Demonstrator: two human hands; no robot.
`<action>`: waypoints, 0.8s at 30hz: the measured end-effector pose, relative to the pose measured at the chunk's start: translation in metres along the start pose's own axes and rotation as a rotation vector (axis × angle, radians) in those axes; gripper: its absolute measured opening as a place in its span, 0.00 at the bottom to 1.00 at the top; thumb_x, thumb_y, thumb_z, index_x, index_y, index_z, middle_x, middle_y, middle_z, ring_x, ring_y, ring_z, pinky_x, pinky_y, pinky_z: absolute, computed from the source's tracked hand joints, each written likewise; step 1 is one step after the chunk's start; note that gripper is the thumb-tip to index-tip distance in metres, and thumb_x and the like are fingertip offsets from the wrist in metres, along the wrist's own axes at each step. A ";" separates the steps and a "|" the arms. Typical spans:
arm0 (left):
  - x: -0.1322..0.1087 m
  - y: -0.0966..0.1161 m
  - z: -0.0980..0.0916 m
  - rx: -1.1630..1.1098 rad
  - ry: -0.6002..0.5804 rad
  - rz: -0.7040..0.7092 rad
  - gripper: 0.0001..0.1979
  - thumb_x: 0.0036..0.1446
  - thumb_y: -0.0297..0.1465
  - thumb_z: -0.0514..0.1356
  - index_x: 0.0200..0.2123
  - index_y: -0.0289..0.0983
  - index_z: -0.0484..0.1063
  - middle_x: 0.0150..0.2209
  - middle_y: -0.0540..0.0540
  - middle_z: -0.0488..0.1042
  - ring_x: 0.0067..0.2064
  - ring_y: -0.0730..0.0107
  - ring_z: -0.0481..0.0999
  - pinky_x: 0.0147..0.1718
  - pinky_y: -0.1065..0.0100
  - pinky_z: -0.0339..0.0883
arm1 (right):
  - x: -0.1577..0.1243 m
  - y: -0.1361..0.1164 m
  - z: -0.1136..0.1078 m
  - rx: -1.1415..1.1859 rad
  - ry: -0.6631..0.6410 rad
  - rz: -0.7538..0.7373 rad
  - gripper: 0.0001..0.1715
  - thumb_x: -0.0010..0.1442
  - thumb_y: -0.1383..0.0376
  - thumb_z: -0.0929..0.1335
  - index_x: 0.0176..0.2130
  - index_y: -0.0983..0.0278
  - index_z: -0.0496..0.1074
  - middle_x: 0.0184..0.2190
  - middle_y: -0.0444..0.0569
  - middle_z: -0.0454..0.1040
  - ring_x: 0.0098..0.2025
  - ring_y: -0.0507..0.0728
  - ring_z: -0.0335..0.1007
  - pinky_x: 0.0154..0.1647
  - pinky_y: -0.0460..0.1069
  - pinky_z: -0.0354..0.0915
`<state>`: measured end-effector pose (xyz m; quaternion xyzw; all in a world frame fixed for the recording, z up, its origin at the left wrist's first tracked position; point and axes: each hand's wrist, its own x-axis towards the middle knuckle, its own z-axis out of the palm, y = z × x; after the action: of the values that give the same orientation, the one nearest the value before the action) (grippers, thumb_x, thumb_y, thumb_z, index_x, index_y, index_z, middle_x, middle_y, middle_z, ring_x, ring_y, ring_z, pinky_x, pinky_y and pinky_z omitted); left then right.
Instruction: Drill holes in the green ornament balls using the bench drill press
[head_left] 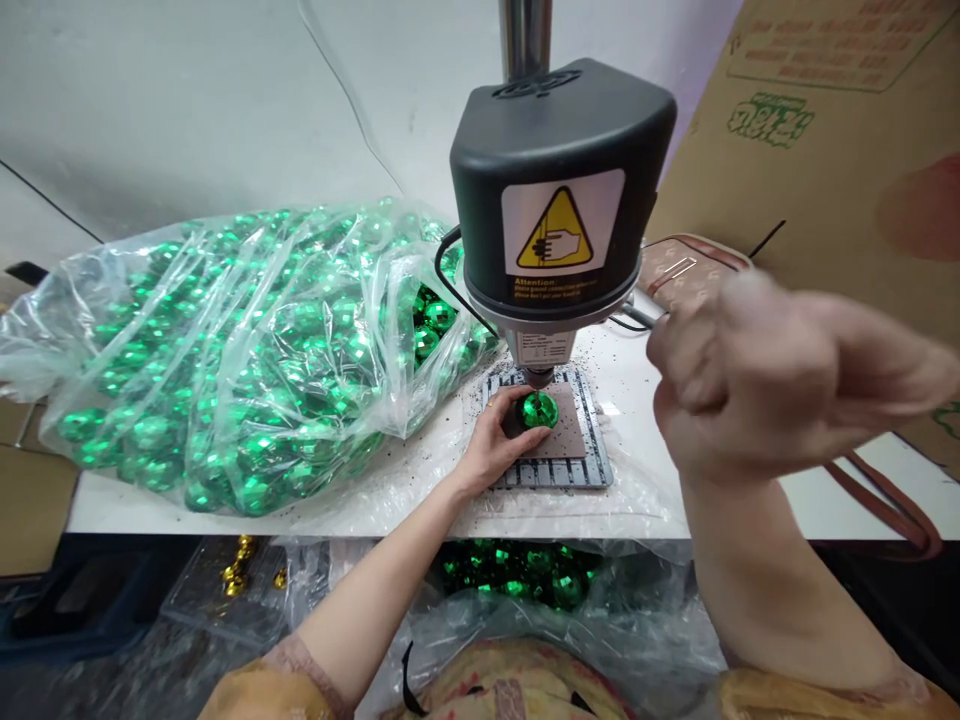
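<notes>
My left hand (501,435) grips a small shiny green mirror-faceted ball (540,410) between thumb and fingers. The ball rests on a brown square pad (571,440) lying on the slotted grey base plate (602,470) of a bench drill press (559,150). Directly above, the drill's chuck (539,378) is lowered, with its bit at the ball's top. Raised on the right, my right hand (739,370) is closed around the end of the drill press lever (643,308). Its fingers are slightly blurred and cover the lever's grip.
A large clear plastic bag (247,380) packed with green balls fills the table's left side. Another open bag of green balls (525,572) lies below the table edge. A cardboard box (840,200) and a patterned brown bag (686,265) stand right. Dark shavings dot the white table (420,500).
</notes>
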<state>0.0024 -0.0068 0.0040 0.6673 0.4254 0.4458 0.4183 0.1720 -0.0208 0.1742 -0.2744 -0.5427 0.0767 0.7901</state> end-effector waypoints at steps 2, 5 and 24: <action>0.000 0.001 0.001 0.005 0.008 -0.001 0.27 0.54 0.40 0.71 0.55 0.40 0.70 0.54 0.41 0.75 0.56 0.56 0.75 0.59 0.55 0.66 | 0.017 -0.011 0.010 0.019 0.139 0.054 0.28 0.60 0.70 0.68 0.15 0.62 0.53 0.12 0.38 0.48 0.14 0.46 0.49 0.17 0.51 0.46; -0.004 0.007 0.002 0.011 0.070 0.004 0.25 0.55 0.38 0.70 0.54 0.40 0.70 0.53 0.41 0.75 0.55 0.57 0.76 0.56 0.56 0.69 | 0.036 -0.015 0.018 0.036 0.035 0.155 0.26 0.61 0.68 0.68 0.15 0.62 0.58 0.13 0.39 0.51 0.16 0.46 0.50 0.20 0.52 0.48; -0.005 0.039 -0.062 1.061 0.245 0.309 0.19 0.67 0.22 0.50 0.55 0.40 0.71 0.55 0.36 0.73 0.61 0.52 0.71 0.57 0.48 0.69 | 0.040 -0.008 0.018 0.090 0.024 0.142 0.26 0.62 0.68 0.67 0.15 0.65 0.59 0.11 0.37 0.51 0.15 0.43 0.50 0.18 0.49 0.41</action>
<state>-0.0499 -0.0113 0.0548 0.7840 0.5340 0.3014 -0.0971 0.1705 -0.0041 0.2156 -0.2773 -0.5085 0.1539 0.8005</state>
